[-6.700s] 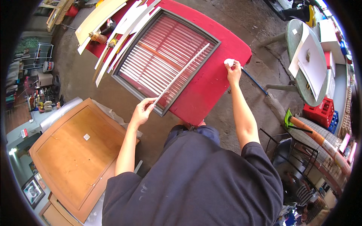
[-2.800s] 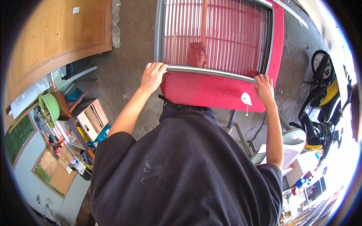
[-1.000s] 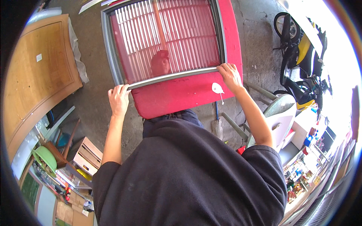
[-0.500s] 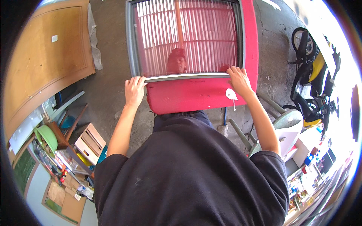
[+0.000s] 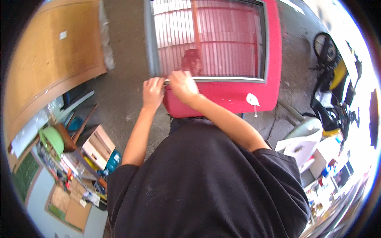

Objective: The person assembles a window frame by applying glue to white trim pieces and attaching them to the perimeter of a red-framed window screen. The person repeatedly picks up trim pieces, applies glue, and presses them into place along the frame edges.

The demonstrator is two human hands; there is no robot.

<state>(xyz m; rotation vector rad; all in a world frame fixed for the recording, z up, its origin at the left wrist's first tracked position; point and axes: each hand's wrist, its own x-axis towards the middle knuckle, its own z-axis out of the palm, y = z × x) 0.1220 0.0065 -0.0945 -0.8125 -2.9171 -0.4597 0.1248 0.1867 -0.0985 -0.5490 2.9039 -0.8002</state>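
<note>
In front of me is a red vehicle door (image 5: pixel 222 99) with a dark-framed window (image 5: pixel 228 43), whose glass reflects ribbed sheeting. A thin silver trim strip (image 5: pixel 222 79) runs along the window's near edge. At the strip's left end, my left hand (image 5: pixel 153 94) is closed over the corner, its fingers curled round the strip. Right beside it, my right hand (image 5: pixel 183 87) lies on the strip, its fingers bent down and smeared by motion. What its fingertips grip is hidden. A white teardrop-shaped piece with a short tail (image 5: pixel 253 100) sits on the red surface to the right.
At the left stands a large brown wooden panel (image 5: pixel 59 51). Below it are a green bowl (image 5: pixel 51 142), a wooden crate (image 5: pixel 98 146) and cluttered shelves. A greenish-grey chair (image 5: pixel 307 129) is at the right, with a yellow-and-black motorcycle (image 5: pixel 335 83) beyond.
My right hand has moved left along the strip, from the window's right corner to beside my left hand. My left hand stays at the left corner. The whole view has shifted slightly.
</note>
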